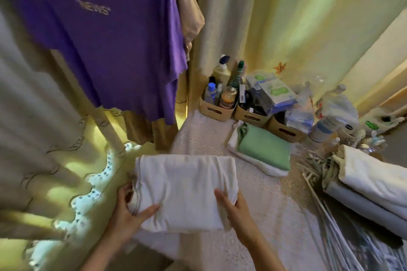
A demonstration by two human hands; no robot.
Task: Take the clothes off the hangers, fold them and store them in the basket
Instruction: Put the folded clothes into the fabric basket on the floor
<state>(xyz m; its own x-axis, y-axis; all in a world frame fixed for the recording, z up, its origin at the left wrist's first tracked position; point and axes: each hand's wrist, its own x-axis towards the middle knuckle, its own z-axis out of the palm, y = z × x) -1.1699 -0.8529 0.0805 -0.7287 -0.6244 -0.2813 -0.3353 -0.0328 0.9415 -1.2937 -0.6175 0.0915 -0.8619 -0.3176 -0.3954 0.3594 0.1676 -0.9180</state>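
A folded white garment [185, 189] is in front of me, low in the middle of the view. My left hand [127, 211] grips its left edge, thumb on top. My right hand [233, 207] grips its right edge, thumb on top and fingers under. Behind it, a folded green cloth [264, 149] lies on a folded white one on the cream-covered surface [275, 204]. A purple T-shirt [105, 35] with "NEWS" printed on it hangs at the upper left, with a beige garment [189, 11] hanging behind it. No basket is in sight.
Cardboard boxes [218, 112] with bottles and packets stand at the back by the curtain [286, 17]. More bottles [326, 125] stand at the right. Folded white bedding [374, 187] and a bundle of thin sticks [317, 187] lie at the right. A pale curtain [33, 127] hangs at the left.
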